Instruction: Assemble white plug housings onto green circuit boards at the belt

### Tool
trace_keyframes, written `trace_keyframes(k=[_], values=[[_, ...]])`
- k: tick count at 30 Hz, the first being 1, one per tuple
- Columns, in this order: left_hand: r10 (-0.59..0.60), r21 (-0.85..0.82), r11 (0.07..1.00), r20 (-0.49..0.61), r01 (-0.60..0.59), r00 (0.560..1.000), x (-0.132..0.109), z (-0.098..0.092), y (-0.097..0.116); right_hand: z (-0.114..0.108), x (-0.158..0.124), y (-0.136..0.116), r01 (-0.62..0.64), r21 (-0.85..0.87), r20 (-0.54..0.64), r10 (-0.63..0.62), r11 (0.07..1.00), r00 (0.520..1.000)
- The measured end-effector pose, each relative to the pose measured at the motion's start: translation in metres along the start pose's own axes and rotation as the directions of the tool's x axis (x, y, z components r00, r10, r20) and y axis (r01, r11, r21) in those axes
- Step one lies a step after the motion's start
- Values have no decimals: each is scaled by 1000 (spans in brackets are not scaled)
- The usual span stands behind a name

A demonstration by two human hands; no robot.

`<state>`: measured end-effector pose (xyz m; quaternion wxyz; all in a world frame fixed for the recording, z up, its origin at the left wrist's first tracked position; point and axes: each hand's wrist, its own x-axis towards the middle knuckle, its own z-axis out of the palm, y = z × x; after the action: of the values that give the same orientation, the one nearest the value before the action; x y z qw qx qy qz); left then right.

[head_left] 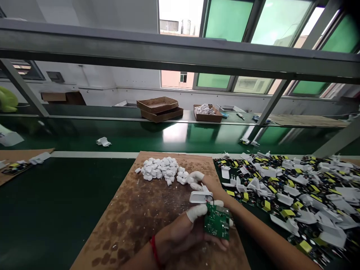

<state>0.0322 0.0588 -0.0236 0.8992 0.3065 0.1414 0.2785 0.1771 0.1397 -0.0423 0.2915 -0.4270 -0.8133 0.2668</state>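
Note:
My left hand [188, 228], with a red band at the wrist and white finger covers, grips a green circuit board [217, 221] near the cardboard's right edge. A white plastic charger shell [200, 197] with a short dark wire hangs at the board's upper end. Beyond it, my right hand [204, 182] reaches to the small white plastic pieces [161, 168] heaped on the cardboard sheet [135, 221]. Its covered thumb and forefinger are pinched at the heap's right end, seemingly on one piece; the exact contact is too small to make out.
Many charger boards with white shells and yellow transformers [287, 213] crowd the right side. A green belt [135, 135] runs across behind, with a loose white part [104, 141] on it. Brown trays [160, 108] and a box of white pieces [208, 117] stand beyond, under a metal beam [180, 52].

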Motion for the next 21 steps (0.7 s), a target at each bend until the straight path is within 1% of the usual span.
trace_keyframes(k=[1,2,3,4,5,6,7,9,11,14,17,19,21], values=[[36,9,999,-19,-35,999,0,0,2,-5,-5,0,-25,120,-42,30,992,999],[73,23,997,-43,-72,996,0,1,4,-10,-12,0,-54,255,-93,80,965,992],[109,39,994,-71,-106,992,-1,1,6,-14,-18,-1,-76,391,-152,145,917,978],[140,55,989,-101,-135,985,-1,0,8,-17,-25,-1,-76,512,-208,209,856,956],[165,68,985,-135,-157,977,-1,-1,10,-20,-33,-1,-55,597,-254,254,800,933],[181,78,982,-168,-169,969,-1,-3,12,-22,-40,-1,-19,637,-292,264,770,919],[193,91,980,-200,-178,961,0,-5,13,-23,-48,-1,16,649,-315,249,761,916],[209,126,975,-238,-184,948,1,-11,13,-24,-60,-2,78,617,-335,172,783,926],[228,165,967,-224,-194,948,2,-17,11,-25,-67,-6,129,555,-334,78,822,939],[254,203,954,-157,-221,954,4,-21,8,-26,-70,-14,186,463,-296,-47,867,954],[256,209,949,-83,-234,963,5,-21,5,-25,-68,-21,159,357,-178,-100,920,979],[247,207,950,-44,-233,968,4,-22,4,-23,-66,-22,121,297,-108,-92,947,990],[239,205,953,-57,-223,969,3,-23,4,-21,-66,-22,97,276,-76,-79,956,994]])
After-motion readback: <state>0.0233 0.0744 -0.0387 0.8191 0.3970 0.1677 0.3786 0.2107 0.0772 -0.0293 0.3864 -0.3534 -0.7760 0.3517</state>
